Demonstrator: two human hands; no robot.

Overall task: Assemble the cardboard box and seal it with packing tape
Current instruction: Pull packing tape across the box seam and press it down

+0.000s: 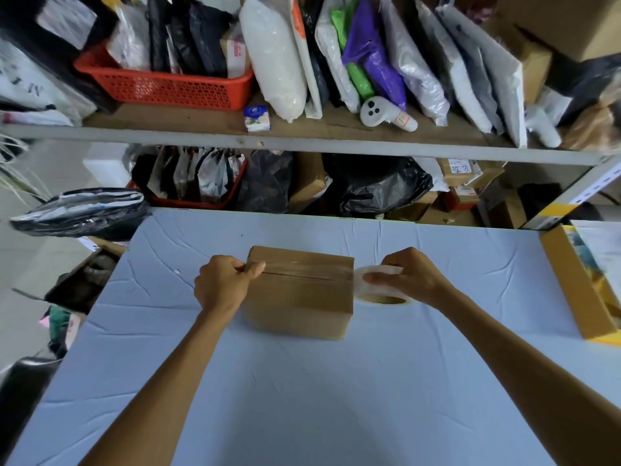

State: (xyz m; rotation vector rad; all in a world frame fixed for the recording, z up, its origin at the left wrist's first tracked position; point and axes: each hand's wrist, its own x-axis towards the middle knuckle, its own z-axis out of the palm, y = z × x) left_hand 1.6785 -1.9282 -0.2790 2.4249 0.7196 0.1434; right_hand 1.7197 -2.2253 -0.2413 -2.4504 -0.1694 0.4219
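Cardboard at the left edge is being pinched by the left grip (223, 285), thumb pinning the tape strip (302, 268). The cardboard box (299, 304) is sitting mid-desk (302, 381), seam running left-right. Just past its right edge, the right grip (403, 279) is grasping the tape roll (379, 292).

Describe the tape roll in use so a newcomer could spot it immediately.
On the pale blue table, a closed cardboard box sits at centre. Just off its right end, the right hand holds a roll of clear packing tape. It is the only ring there: translucent, with a tan cardboard core.
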